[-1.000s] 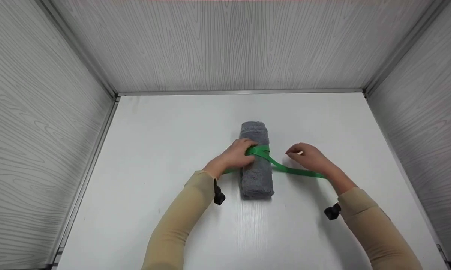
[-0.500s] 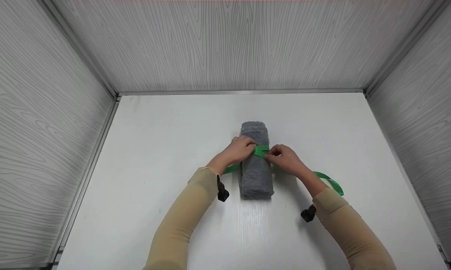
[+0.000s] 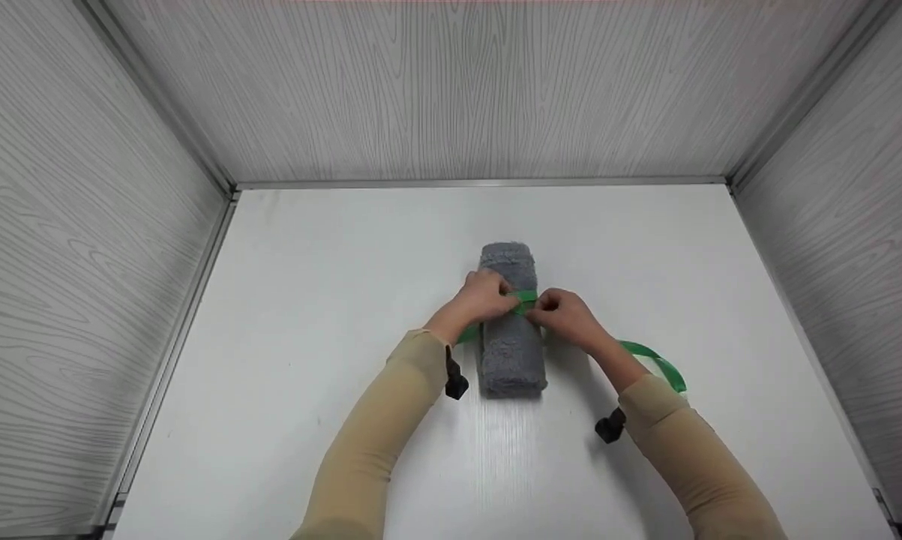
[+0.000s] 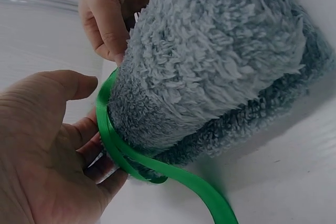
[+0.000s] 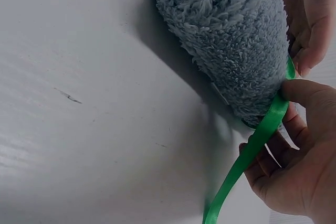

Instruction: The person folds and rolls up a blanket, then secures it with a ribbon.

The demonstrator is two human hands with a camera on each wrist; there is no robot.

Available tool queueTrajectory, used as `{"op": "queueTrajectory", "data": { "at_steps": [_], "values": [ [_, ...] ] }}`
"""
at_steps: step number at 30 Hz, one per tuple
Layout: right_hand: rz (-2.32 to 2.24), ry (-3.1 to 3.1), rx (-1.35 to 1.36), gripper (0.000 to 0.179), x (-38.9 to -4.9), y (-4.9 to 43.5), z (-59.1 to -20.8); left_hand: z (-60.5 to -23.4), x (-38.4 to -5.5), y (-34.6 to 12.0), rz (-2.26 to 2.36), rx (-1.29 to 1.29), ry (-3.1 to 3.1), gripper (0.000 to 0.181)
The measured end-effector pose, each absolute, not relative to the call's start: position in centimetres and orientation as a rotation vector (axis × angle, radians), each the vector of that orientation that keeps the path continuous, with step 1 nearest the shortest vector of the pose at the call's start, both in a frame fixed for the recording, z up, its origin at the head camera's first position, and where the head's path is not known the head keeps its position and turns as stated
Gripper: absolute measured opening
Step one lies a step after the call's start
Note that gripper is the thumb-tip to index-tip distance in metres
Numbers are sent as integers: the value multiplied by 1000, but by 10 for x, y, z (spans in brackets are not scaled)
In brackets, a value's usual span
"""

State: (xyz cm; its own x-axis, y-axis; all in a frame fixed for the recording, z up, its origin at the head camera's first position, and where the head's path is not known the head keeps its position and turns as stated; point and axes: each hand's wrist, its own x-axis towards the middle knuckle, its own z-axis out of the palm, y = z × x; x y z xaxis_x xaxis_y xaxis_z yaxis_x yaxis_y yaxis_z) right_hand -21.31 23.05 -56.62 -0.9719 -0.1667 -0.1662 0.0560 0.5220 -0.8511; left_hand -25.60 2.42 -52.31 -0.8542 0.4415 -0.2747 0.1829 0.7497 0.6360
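Note:
A rolled grey fluffy towel [image 3: 512,356] lies lengthwise on the white table, with a green ribbon [image 3: 524,295] around its middle. From the left, my left hand [image 3: 483,295] reaches over the roll and holds the ribbon on top with thumb and fingers. Facing it, my right hand [image 3: 567,316] pinches the ribbon near the towel's right side. In the right wrist view, the right thumb presses on the ribbon [image 5: 265,132], whose tail hangs down. Two strands of ribbon [image 4: 105,124] pass beside the left fingers in the left wrist view. The fingertips partly hide the crossing.
The white table [image 3: 331,255] is bounded by grey wood-grain panels [image 3: 451,90] at the back and both sides. A loose ribbon end curves out beside the right forearm. Both wrists carry small black cameras [image 3: 456,384].
My right hand has come in from the right to the towel and taken the ribbon there. The left hand has shifted slightly right, its thumb now over the ribbon.

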Motion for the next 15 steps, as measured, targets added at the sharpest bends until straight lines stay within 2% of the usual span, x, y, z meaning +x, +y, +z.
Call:
{"op": "queueTrajectory", "data": {
  "at_steps": [9,15],
  "values": [
    [-1446,2521,-70,19,-212,230,-568,-521,-254,27,746,461,2574,31],
    [-1414,2524,-124,22,-213,234,-562,-521,-253,28,732,441,2623,24]
  ]
}}
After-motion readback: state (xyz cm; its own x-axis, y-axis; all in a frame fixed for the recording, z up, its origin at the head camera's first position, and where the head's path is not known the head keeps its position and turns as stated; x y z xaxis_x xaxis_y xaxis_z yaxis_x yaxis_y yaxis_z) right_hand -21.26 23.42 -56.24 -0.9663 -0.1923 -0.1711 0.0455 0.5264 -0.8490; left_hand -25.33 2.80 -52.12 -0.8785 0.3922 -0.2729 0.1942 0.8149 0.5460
